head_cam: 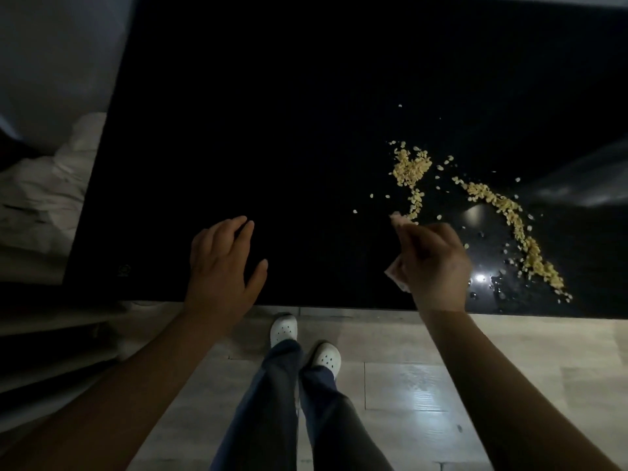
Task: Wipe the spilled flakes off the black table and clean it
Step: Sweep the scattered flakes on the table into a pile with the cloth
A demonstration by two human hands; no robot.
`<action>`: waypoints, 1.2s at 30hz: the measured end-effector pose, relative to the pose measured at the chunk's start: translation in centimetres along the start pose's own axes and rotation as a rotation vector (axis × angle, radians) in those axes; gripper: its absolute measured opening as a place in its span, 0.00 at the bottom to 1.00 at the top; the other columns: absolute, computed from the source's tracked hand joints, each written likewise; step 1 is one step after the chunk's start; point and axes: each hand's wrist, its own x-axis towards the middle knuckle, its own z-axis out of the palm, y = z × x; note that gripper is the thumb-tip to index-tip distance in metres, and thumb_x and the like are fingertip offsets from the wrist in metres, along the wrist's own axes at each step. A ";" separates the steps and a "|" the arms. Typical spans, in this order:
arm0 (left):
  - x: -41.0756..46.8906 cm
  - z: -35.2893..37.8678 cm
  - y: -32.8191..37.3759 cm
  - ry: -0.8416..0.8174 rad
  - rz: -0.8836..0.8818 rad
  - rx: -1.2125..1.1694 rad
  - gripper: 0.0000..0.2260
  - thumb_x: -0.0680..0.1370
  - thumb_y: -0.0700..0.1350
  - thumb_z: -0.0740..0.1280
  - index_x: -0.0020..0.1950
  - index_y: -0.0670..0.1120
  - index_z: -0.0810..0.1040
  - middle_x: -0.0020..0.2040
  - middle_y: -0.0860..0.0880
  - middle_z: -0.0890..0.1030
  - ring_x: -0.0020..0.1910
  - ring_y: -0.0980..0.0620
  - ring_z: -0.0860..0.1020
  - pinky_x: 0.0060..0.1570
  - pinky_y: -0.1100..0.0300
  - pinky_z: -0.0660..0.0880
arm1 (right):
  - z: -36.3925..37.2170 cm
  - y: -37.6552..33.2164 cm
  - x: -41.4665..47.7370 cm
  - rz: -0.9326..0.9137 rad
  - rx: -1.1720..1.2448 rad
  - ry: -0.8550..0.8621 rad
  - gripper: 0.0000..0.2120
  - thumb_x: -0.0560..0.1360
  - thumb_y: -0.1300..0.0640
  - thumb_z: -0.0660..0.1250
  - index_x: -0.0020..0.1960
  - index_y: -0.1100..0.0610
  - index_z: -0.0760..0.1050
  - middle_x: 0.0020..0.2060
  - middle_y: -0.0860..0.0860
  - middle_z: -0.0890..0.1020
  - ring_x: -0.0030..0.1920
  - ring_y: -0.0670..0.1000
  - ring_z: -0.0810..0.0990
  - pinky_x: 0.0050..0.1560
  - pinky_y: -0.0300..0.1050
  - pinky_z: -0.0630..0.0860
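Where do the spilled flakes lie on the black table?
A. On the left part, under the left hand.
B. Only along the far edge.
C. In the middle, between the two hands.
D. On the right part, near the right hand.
D: the flakes lie in two trails on the right part of the black table, beside the right hand, which grips a pale tissue; none show by the left hand.

The glossy black counter [272, 130] carries pale flakes [509, 212] on its right part: one clump lies farther in, and a long curving trail runs toward the near edge. Small shiny specks [472, 295] lie beside the trail's near end.
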 end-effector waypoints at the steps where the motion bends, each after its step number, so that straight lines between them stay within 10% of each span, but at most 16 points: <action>1: 0.0 0.0 0.0 -0.002 -0.001 0.001 0.28 0.77 0.57 0.53 0.71 0.41 0.68 0.70 0.44 0.67 0.68 0.45 0.62 0.69 0.42 0.61 | -0.1 -0.6 0.0 -0.004 0.024 -0.001 0.06 0.77 0.58 0.71 0.52 0.59 0.83 0.40 0.54 0.79 0.35 0.49 0.77 0.32 0.47 0.76; 9: 0.7 -0.6 -0.8 -0.035 0.033 -0.003 0.28 0.75 0.59 0.55 0.68 0.43 0.70 0.67 0.45 0.69 0.66 0.44 0.65 0.66 0.44 0.61 | 6.2 -7.9 -2.0 -0.052 0.183 -0.112 0.08 0.77 0.58 0.70 0.56 0.56 0.83 0.42 0.50 0.79 0.39 0.38 0.72 0.41 0.24 0.66; 21: 6.1 -2.3 -1.6 -0.076 0.224 -0.117 0.25 0.74 0.59 0.57 0.64 0.45 0.74 0.61 0.47 0.73 0.61 0.47 0.70 0.63 0.47 0.64 | 2.4 -2.8 4.6 0.078 -0.126 0.035 0.08 0.79 0.54 0.68 0.50 0.57 0.82 0.39 0.52 0.78 0.33 0.49 0.75 0.28 0.48 0.76; 36: 10.5 -1.7 2.3 -0.120 0.392 -0.079 0.24 0.76 0.57 0.56 0.65 0.44 0.74 0.63 0.47 0.73 0.63 0.46 0.69 0.64 0.47 0.65 | 3.0 -2.1 -1.6 0.027 -0.150 0.072 0.09 0.77 0.57 0.70 0.57 0.52 0.79 0.44 0.51 0.79 0.35 0.49 0.78 0.29 0.46 0.78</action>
